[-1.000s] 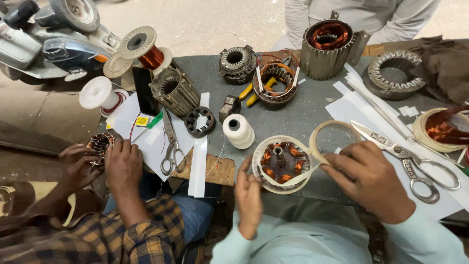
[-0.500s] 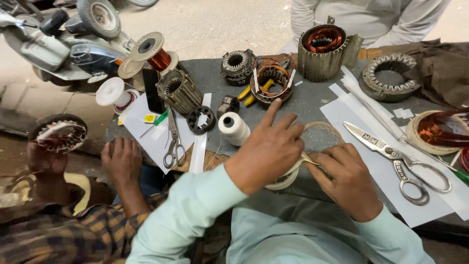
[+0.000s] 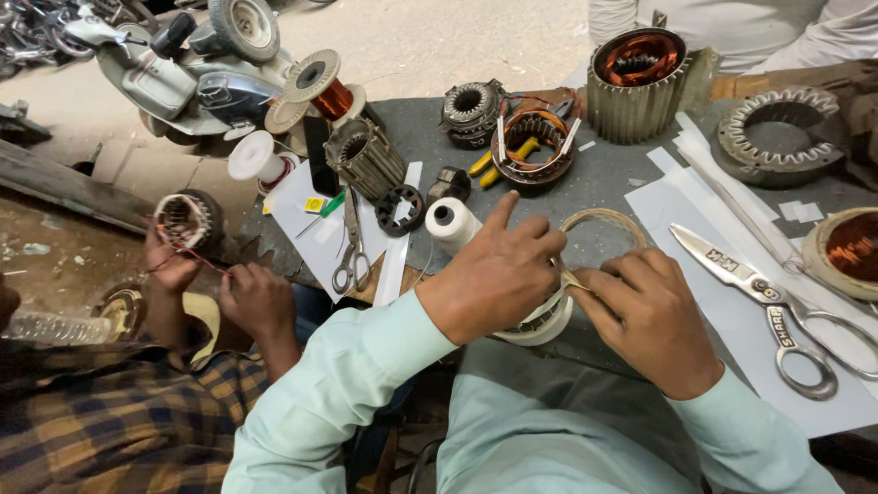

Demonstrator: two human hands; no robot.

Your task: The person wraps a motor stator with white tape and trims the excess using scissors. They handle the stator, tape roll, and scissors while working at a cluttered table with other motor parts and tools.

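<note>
**Head view: cluttered grey workbench, dusty floor beyond**

Left hand [image 3: 498, 274] lies curled over a taped stator [image 3: 540, 320] at the workbench's [image 3: 613, 178] near edge; right hand [image 3: 645, 316] pinches its tape strip [image 3: 572, 282]. Big scissors [image 3: 777, 302] lie toward the right, a copper-wound stator [image 3: 637, 82] at the far edge.

left hand [image 3: 498, 270] over stator [image 3: 540, 320], right hand [image 3: 645, 316] pinching tape [image 3: 604, 224]

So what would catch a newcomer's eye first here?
Probably the left hand and right hand at centre, pinching a strip of tape over a stator. Big scissors lie on white paper at right; a copper-wound stator stands behind.
</note>
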